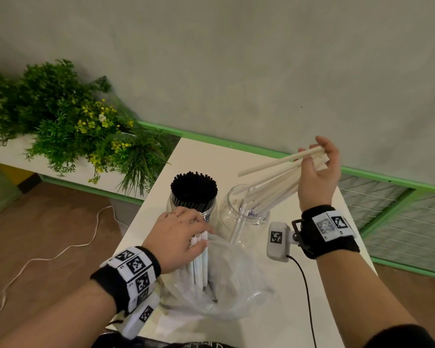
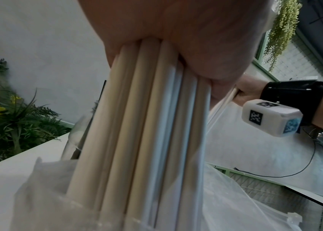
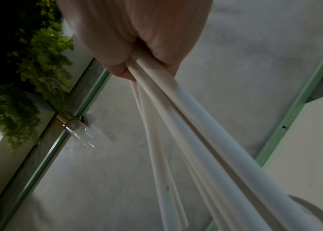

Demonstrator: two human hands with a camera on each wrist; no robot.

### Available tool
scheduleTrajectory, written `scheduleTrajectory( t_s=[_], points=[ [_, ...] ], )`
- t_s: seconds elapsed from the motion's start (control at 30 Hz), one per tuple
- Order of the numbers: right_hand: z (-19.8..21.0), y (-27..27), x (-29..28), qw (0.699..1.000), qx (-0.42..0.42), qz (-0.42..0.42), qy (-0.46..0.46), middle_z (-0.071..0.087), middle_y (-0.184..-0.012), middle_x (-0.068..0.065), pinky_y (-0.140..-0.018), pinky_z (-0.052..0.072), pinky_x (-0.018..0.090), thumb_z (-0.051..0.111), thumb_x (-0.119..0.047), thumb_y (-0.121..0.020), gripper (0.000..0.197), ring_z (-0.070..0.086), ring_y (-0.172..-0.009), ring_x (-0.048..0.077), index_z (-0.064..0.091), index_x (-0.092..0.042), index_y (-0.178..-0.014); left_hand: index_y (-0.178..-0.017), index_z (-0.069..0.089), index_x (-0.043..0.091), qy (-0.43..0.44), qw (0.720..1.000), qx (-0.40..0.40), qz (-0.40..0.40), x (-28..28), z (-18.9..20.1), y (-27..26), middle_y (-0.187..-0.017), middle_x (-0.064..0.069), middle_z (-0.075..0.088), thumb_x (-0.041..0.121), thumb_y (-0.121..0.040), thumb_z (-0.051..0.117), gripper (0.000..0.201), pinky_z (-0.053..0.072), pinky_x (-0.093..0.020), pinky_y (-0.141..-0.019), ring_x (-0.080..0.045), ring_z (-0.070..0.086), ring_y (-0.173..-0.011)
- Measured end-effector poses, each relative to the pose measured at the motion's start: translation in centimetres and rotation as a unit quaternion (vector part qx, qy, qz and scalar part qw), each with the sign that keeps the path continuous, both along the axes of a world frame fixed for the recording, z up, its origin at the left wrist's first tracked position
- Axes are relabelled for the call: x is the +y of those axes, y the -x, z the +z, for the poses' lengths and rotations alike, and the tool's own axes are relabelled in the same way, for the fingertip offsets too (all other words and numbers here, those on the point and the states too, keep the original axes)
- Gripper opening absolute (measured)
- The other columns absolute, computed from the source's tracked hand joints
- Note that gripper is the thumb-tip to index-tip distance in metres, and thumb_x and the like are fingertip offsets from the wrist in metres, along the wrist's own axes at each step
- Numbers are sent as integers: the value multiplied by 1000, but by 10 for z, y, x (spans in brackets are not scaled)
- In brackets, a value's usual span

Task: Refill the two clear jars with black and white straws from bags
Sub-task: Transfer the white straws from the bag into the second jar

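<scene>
Leafy plants with yellow flowers (image 1: pixel 60 116) fill the frame's left as the left hand (image 1: pixel 178 237) grips smooth white straws (image 1: pixel 199 262) standing in a crinkled clear bag (image 1: pixel 236 280) at lower centre. Behind sit a jar of black straws (image 1: pixel 194 194) and a clear jar (image 1: pixel 244 209). At right, the right hand (image 1: pixel 317 172) clasps a fanned bundle of white straws (image 1: pixel 274 182) angled into that jar.

Black straws (image 1: pixel 194 189) packed upright in left jar (image 1: pixel 206 214); white straws (image 1: pixel 269 182) slanting into right jar (image 1: pixel 244 217); more white ones (image 1: pixel 199 262) standing in crumpled clear bag (image 1: pixel 236 285).

White straws (image 1: pixel 274 182), black straws (image 1: pixel 194 189), clear jars (image 1: pixel 244 209), white table (image 1: pixel 199 156), green rail (image 1: pixel 211 140), yellow-flowered green plants (image 1: pixel 73 121).
</scene>
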State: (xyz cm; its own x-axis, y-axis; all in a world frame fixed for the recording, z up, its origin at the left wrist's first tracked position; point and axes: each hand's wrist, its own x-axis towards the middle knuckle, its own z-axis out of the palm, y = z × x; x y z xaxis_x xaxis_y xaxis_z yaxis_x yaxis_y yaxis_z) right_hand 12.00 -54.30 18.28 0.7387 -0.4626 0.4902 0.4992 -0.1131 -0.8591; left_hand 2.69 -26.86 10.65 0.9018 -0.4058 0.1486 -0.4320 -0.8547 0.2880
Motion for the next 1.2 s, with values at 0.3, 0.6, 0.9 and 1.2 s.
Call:
scheduleTrajectory(
  t_s=[0.3, 0.6, 0.9, 1.2],
  points=[
    [-20, 0, 31, 982, -11, -25, 186, 53, -118, 6, -86, 32, 3, 46, 10, -84, 45, 46, -101, -13, 56, -18, -118, -113, 58, 48, -4, 1000, 8, 2, 0, 2, 0, -105, 20, 50, 54, -85, 42, 33, 39, -32, -84, -8, 45, -106],
    [-79, -34, 37, 963, 125, 76, 226, 64, -107, 6, -82, 35, 2, 50, 12, -84, 34, 61, -98, 12, 64, -12, -104, -110, 59, 47, 10, 1000, -4, -2, 0, 1, 3, -103, 19, 51, 53, -85, 43, 31, 41, -34, -81, -10, 47, -103],
    [-101, -48, 27, 898, 225, 151, 346, 64, -114, -2, -85, 32, 10, 63, -5, -89, 29, 53, -105, 10, 60, -15, -116, -112, 59, 47, -3, 1000, -3, 0, 0, 2, 3, -105, 18, 52, 52, -85, 44, 31, 40, -34, -82, -11, 46, -107],
    [-96, -67, 16, 888, 168, 93, 418, 54, -116, 12, -92, 32, 16, 63, 0, -87, 39, 52, -107, 21, 55, -8, -124, -112, 56, 48, -2, 1000, 7, 5, 1, 2, 1, -106, 19, 50, 53, -85, 40, 31, 34, -31, -82, -9, 43, -109]
  ],
)
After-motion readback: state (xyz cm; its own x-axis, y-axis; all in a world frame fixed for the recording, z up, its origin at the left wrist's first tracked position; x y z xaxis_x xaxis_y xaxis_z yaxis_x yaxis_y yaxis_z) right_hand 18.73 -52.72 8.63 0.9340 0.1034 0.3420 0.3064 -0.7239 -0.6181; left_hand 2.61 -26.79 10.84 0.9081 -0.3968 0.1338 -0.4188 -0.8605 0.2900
